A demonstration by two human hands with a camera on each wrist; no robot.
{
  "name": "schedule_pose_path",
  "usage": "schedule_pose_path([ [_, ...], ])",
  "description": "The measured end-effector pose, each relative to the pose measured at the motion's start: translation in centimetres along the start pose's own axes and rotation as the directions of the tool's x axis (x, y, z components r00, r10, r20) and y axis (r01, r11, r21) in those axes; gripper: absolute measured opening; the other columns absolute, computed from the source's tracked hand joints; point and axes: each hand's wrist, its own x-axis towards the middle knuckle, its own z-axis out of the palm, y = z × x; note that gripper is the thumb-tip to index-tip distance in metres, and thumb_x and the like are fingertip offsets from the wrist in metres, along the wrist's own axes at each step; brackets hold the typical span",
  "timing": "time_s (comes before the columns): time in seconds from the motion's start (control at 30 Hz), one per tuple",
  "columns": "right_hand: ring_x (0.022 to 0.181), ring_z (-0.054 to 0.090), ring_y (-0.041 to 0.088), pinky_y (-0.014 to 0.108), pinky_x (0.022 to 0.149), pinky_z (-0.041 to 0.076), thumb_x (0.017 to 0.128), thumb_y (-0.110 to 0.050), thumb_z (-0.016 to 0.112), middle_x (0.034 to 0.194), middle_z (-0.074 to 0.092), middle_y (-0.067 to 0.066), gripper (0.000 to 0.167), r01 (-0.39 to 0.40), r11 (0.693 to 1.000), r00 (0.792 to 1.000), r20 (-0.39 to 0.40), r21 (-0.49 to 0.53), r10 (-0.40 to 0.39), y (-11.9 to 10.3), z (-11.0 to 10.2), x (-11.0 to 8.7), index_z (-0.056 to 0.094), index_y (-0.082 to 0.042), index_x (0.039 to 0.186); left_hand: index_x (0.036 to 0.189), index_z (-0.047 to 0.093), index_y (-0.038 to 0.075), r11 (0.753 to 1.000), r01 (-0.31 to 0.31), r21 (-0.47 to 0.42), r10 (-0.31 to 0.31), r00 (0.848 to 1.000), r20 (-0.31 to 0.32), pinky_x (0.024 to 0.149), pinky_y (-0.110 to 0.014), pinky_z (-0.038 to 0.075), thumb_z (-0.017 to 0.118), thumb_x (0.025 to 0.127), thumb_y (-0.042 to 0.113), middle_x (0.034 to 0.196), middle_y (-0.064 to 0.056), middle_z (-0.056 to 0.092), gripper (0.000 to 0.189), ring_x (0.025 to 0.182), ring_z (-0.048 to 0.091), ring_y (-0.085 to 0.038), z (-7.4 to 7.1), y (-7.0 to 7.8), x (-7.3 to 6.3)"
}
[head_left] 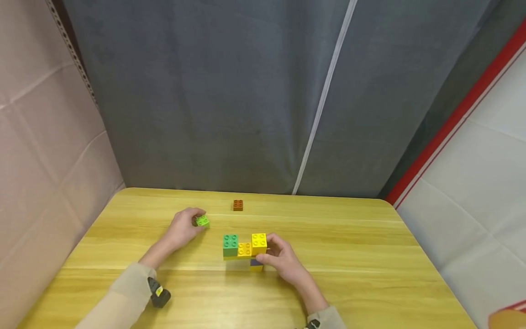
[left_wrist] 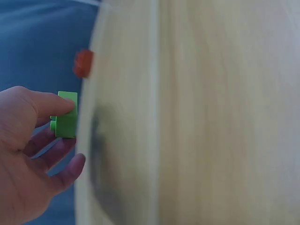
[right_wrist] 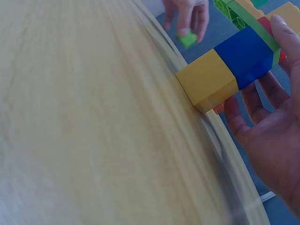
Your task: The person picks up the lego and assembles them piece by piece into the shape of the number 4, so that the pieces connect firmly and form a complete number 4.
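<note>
Small green brick (head_left: 202,221): pinched between thumb and fingers of left hand (head_left: 183,227), near the far-left part of wooden table (head_left: 370,274). Block stack (head_left: 244,249) at table centre, gripped by curled fingers of right hand (head_left: 283,260). Brown brick (head_left: 238,205) lying farther back, apart.

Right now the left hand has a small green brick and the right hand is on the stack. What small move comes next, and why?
Probably carry the light green brick rightward over the block stack. The left hand already pinches it just above the table, apart from the stack, while the right hand steadies the stack by its yellow end. The stack's studs lie bare, so it looks ready to take another piece.
</note>
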Motion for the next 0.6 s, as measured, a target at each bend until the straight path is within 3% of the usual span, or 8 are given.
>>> schedule_pose_path([
  [0.17,0.103,0.064,0.021,0.031,0.092,0.053,0.097,-0.009,0.07,0.12,0.065,0.016,0.026,-0.002,1.0,1.0,-0.009,-0.006,0.002,-0.1,-0.1,-0.1,0.059,0.001,0.118,0.129,0.065,-0.004,0.996,-0.054,-0.073,0.054,0.998,-0.011,0.088,-0.05,0.055,0.077,0.089,0.006,0.122,-0.018,0.066,0.043,0.106,0.064,-0.035,-0.7,2.3,-0.3],
  [0.33,0.104,0.064,0.021,0.031,0.092,0.053,0.097,-0.008,0.07,0.12,0.065,0.016,0.025,0.008,1.0,1.0,-0.008,-0.005,-0.008,-0.1,-0.1,-0.1,0.059,0.001,0.118,0.128,0.067,-0.003,0.985,-0.108,-0.134,0.105,0.994,-0.028,0.082,-0.041,0.059,0.078,0.089,0.006,0.119,-0.015,0.068,0.041,0.103,0.065,-0.031,-1.4,5.0,-0.8],
  [0.6,0.103,0.064,0.02,0.031,0.091,0.053,0.097,-0.007,0.069,0.12,0.064,0.016,0.026,0.013,1.0,1.0,-0.003,0.0,-0.013,-0.1,0.0,-0.2,0.058,0.002,0.118,0.129,0.068,0.002,0.955,-0.173,-0.24,0.17,0.985,-0.034,0.08,-0.032,0.059,0.079,0.09,0.007,0.119,-0.009,0.068,0.041,0.102,0.065,-0.026,-2.2,9.0,-1.7],
])
